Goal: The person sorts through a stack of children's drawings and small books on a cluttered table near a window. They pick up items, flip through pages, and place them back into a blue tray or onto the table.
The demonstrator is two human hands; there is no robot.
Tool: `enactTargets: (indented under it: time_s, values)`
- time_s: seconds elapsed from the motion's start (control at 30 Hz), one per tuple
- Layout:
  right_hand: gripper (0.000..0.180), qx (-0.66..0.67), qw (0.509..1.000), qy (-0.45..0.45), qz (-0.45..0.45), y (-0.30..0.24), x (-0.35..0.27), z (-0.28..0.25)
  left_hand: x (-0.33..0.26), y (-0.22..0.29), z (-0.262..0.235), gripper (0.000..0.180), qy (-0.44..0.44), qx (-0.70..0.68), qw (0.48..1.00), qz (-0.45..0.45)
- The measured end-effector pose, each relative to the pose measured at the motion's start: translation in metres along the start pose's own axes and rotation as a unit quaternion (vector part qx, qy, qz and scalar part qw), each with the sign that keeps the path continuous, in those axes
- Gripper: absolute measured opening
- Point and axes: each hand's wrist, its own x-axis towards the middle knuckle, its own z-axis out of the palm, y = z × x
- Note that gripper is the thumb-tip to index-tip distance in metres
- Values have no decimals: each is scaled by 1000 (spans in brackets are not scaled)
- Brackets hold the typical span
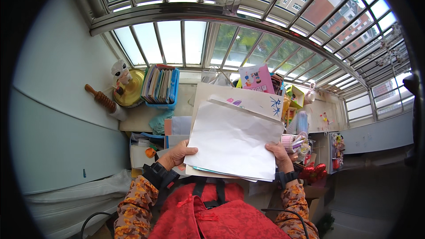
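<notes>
A stack of paper sheets point(232, 139) is held up in front of me between both hands. Its top sheet is white and blank. Behind that one, a larger cream sheet point(261, 102) shows blue and purple drawn marks. My left hand point(178, 154) grips the stack's left edge, thumb on top and fingers underneath. On the right edge, my right hand point(280, 154) pinches it the same way. A bluish edge of another sheet peeks out at the bottom of the stack.
On the windowsill stand a blue basket point(175, 89) of upright booklets, a round gold tin point(133, 89) and a wooden roller point(101, 98). Right of the papers are a pink card point(256, 79), a pink cup point(290, 142) of pens and a red shiny ornament point(313, 172). Metal window bars run behind.
</notes>
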Motion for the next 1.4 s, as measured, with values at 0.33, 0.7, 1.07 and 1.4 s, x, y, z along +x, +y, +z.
enactTargets:
  time_s: [0.33,0.7,1.07,1.4]
  values:
    - [49,72,996,29,46,63,-50,33,-14,-18,-53,46,-1,93,995,-19]
    - [60,100,989,25,102,115,-56,47,-45,-34,-56,36,110,87,989,-51]
    - [48,-133,975,176,-37,45,-36,-92,76,-87,52,44,112,103,988,-8]
    - [69,-590,717,328,-174,33,-14,-137,127,-121,78,43,199,228,953,9]
